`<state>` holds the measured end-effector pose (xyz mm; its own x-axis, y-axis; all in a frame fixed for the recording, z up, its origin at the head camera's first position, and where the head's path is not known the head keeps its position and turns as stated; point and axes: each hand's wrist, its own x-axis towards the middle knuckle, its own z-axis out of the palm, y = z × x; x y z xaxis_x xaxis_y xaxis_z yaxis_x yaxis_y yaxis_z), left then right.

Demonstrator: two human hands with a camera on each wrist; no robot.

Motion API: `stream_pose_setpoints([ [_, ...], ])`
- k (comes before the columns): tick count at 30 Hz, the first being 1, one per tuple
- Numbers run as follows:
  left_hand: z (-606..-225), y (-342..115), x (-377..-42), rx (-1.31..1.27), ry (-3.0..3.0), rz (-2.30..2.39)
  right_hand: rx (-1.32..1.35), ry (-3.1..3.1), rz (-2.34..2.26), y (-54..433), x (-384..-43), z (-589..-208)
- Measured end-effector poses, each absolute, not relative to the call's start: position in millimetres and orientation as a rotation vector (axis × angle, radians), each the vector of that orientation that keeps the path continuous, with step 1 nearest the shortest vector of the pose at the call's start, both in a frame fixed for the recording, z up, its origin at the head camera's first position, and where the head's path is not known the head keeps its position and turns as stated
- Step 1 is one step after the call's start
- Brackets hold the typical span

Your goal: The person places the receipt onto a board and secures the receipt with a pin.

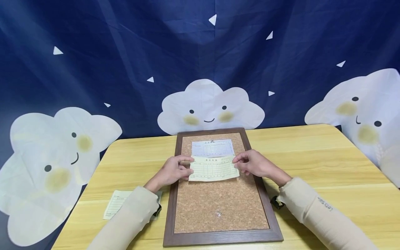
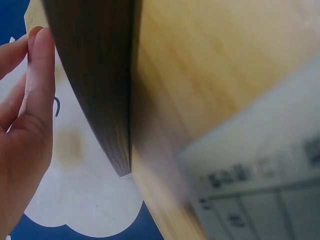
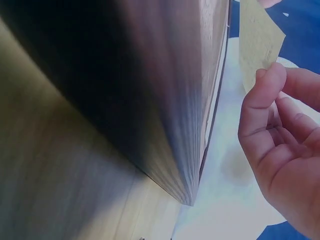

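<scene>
Head view: over the corkboard (image 1: 218, 205), my left grip (image 1: 169, 171) pinches the left edge of a cream form (image 1: 214, 170) and my right grip (image 1: 255, 164) pinches its right edge. A bluish-white form (image 1: 212, 148) lies on the corkboard's far part; another sheet (image 1: 116, 203) rests on the tabletop (image 1: 315, 156) to the corkboard's left.

Head view facing forward and down, corkboard (image 1: 218, 198) at six o'clock, its edge close in both wrist views, left hand (image 2: 27, 135) at nine, right hand (image 3: 287, 155) at three, respectively.
</scene>
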<state>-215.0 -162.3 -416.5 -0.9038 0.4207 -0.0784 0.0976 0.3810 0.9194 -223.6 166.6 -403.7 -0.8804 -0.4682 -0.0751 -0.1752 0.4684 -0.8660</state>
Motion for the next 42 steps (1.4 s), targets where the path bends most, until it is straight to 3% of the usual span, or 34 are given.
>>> stream_pose_setpoints([
  [42,-421,-152,-222,0.465,2.529,1.255,-0.514,2.528,-1.197,161,-232,-418],
])
